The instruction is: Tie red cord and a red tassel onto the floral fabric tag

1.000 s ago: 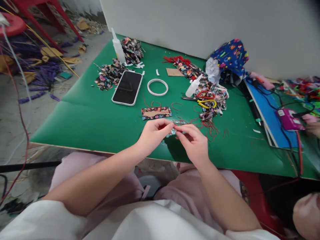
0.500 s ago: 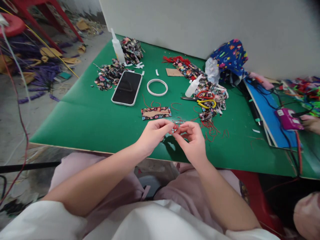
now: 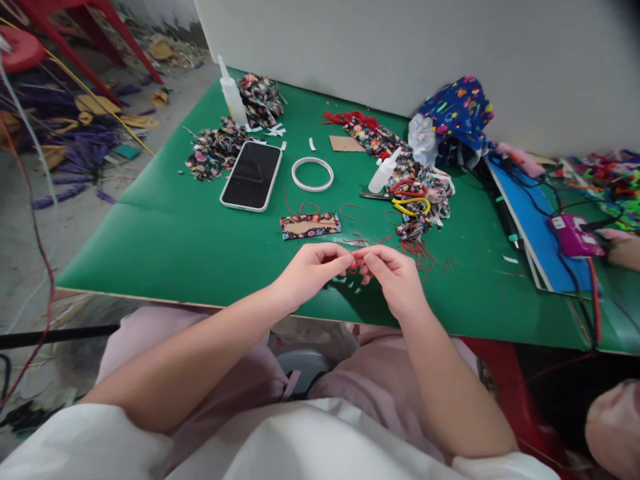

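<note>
Between my two hands, just above the near part of the green table point(image 3: 190, 260), is a small bundle of red string point(image 3: 355, 263). My left hand point(image 3: 320, 268) is closed, thumb and fingertips pinching the bundle's left side. From the right, my right hand point(image 3: 393, 273) pinches the string between thumb and forefinger. Fingers hide much of the string. Just beyond lies a flat floral-cloth strip with a brown card middle point(image 3: 311, 227). Loose red threads point(image 3: 420, 257) are scattered right of my right hand. Scissors with red and yellow handles point(image 3: 413, 205) lie farther back.
A phone point(image 3: 253, 177), a white tape ring point(image 3: 313, 175) and two glue bottles, one tall point(image 3: 233, 97) and one short point(image 3: 384, 173), are on the table. Floral fabric pieces point(image 3: 215, 150) lie at the back. A blue folder point(image 3: 525, 233) and another person's hand point(image 3: 625, 250) are at right.
My right hand's fingers have closed in and now reach toward the left hand over the red string. My left hand has shifted only slightly. The table objects have not moved.
</note>
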The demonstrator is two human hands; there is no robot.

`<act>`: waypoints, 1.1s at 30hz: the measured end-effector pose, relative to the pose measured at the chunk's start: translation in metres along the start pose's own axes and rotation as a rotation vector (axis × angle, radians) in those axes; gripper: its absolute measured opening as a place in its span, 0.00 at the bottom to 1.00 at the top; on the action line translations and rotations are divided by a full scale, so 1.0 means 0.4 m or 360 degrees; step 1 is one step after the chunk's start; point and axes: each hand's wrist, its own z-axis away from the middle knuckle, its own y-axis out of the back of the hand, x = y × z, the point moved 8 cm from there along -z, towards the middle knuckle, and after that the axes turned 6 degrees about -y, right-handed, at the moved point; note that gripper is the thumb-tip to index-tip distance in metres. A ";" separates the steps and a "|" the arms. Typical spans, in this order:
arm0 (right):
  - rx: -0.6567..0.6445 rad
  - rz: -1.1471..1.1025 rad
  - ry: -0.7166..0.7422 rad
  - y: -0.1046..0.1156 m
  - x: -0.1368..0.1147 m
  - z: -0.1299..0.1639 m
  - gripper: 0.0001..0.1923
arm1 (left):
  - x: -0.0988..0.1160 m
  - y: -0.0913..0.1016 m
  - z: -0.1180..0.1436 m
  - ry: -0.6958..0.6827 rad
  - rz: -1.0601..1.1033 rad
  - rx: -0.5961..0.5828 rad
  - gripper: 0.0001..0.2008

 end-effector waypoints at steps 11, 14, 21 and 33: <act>-0.0015 -0.0376 -0.0155 -0.025 0.019 -0.001 0.03 | 0.008 -0.018 0.000 -0.0145 -0.0320 -0.0169 0.11; -0.0051 -0.0515 -0.0227 -0.032 0.027 -0.003 0.03 | 0.010 -0.019 0.001 -0.0147 -0.0326 -0.0187 0.12; -0.0327 -0.0932 -0.0480 -0.067 0.047 0.010 0.07 | 0.020 -0.036 0.006 -0.0243 -0.0208 -0.0326 0.09; -0.0662 -0.1105 -0.0672 -0.119 0.061 0.034 0.13 | 0.076 -0.029 0.022 -0.0514 -0.0404 -0.0252 0.08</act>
